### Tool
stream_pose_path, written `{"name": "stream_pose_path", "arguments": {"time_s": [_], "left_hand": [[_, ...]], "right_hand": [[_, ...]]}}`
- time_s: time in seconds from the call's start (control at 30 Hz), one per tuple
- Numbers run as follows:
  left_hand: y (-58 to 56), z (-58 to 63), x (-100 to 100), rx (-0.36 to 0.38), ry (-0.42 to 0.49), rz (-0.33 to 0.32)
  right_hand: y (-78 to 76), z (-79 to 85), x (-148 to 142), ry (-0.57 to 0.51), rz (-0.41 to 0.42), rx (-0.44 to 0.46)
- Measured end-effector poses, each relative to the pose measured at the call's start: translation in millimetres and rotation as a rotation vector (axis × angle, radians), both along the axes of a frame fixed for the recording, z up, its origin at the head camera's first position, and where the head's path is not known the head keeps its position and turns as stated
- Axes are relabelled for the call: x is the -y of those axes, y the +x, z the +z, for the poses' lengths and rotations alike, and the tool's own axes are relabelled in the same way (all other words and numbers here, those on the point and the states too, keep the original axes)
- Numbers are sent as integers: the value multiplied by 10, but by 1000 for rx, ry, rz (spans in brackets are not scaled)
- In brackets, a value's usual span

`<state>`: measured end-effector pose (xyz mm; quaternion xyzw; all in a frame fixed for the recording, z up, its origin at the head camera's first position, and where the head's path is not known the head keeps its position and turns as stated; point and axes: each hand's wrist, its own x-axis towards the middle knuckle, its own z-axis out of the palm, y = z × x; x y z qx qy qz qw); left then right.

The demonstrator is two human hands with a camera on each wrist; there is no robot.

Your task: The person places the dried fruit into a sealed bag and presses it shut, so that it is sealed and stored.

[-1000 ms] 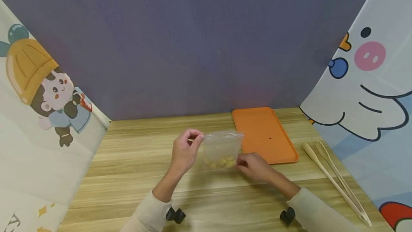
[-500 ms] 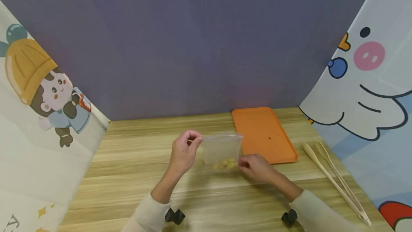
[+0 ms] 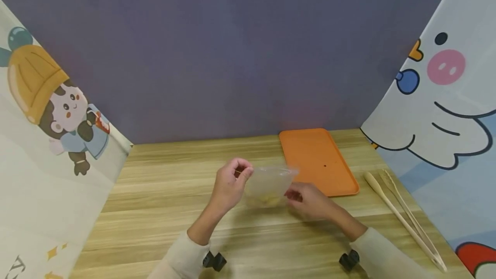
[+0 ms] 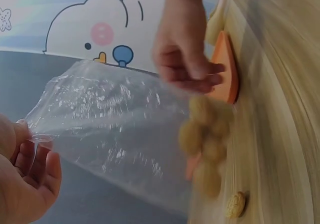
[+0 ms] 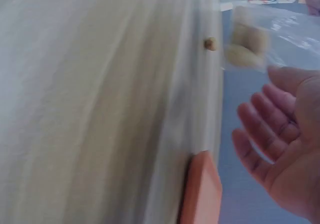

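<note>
My left hand [image 3: 229, 187] pinches the top corner of a clear zip-top plastic bag [image 3: 272, 178] between thumb and forefinger. The bag hangs tilted over the table, blurred by motion. Several tan, oval lumps like unshelled peanuts [image 4: 206, 141] bunch at its bottom. Beside the bag's lower right corner is my right hand [image 3: 309, 200]; in the right wrist view its fingers are spread, with nothing between them. A single loose peanut [image 4: 236, 205] with a ridged shell lies on the wood-grain table below the bag.
An orange tray [image 3: 314, 160] with a few dark specks lies at the back right, just beyond my right hand. Long beige tongs [image 3: 407, 223] lie along the table's right side. A grey-purple panel [image 3: 232, 55] rises behind the table, with printed sheets at both sides.
My left hand has shifted slightly right with the bag, which now tilts and blurs. My right hand, earlier at the bag's lower corner, has its fingers loosened beside it.
</note>
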<state>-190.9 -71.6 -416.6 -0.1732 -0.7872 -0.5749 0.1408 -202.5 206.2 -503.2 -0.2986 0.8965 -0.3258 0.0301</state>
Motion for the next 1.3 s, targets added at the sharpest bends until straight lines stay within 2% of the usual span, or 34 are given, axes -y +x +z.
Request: {"name": "stream_pose_path", "arguments": {"time_s": [0.17, 0.33, 0.5, 0.7, 0.9, 1.0, 1.17, 1.3], "left_hand": [[8, -5, 4, 0, -20, 3], [8, -21, 18, 2, -15, 12], [-7, -49, 29, 12, 4, 21], [-13, -57, 63, 38, 13, 2], [-31, -130, 111, 122, -5, -108], [-34, -168, 136, 139, -43, -136], [-39, -217, 159, 134, -115, -116], [-63, -255, 154, 86, -110, -77]], "right_hand": [[12, 180, 33, -156, -47, -41], [11, 319, 54, -328, -72, -139], [12, 434, 92, -412, -124, -209], [11, 534, 104, -402, -155, -264], [8, 578, 98, -372, -159, -324], [10, 597, 104, -362, -155, -362], [12, 635, 117, -357, -147, -405], [16, 645, 122, -355, -144, -415]]}}
